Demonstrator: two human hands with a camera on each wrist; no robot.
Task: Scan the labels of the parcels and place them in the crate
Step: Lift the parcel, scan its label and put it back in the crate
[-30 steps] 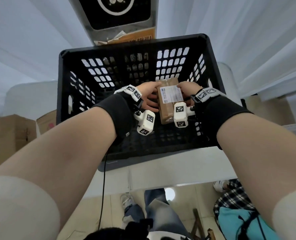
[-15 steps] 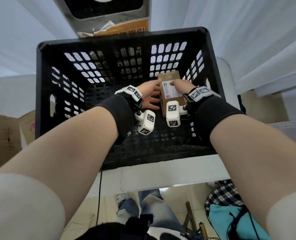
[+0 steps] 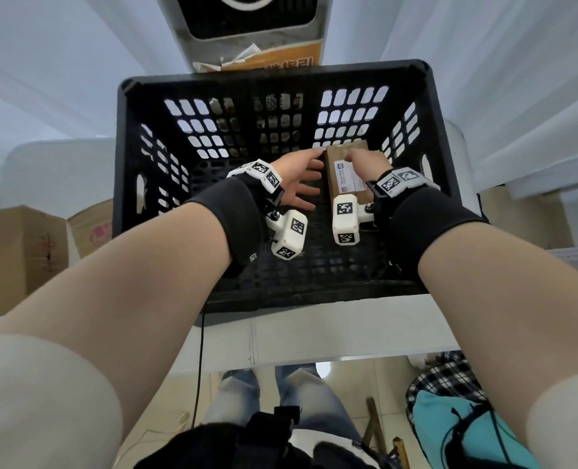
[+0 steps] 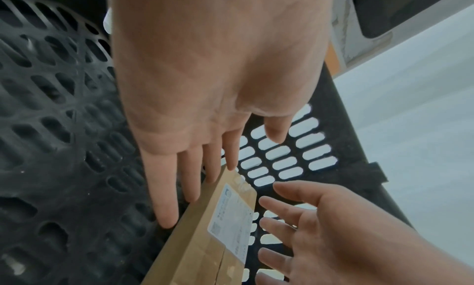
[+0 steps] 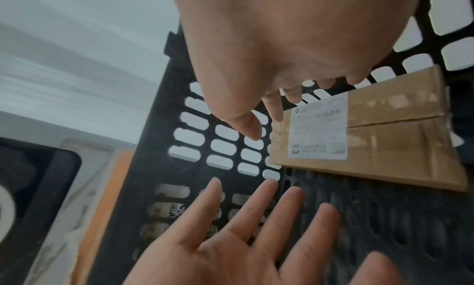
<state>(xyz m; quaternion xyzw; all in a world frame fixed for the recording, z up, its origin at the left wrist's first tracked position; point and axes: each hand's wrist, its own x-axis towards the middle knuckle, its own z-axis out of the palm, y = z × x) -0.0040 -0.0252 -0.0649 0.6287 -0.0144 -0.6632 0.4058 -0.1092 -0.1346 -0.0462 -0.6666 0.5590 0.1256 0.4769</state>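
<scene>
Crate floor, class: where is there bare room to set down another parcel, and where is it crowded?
The crate floor is bare between its left wall and the left hand. The right rear corner is crowded: the parcel lies there, with the right hand over it.

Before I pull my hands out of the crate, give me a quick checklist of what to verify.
1. Parcel inside the black crate, lying at the far right corner: ok.
2. Label facing up: ok.
3. Left hand released, fingers straight beside the parcel: ok.
4. Right hand released: looks open, fingers spread over the parcel's far end; any light contact: cannot tell.
5. Parcel flat on the crate floor: looks ok, its far-side edge is hidden.
6. Label already scanned: cannot tell.
</scene>
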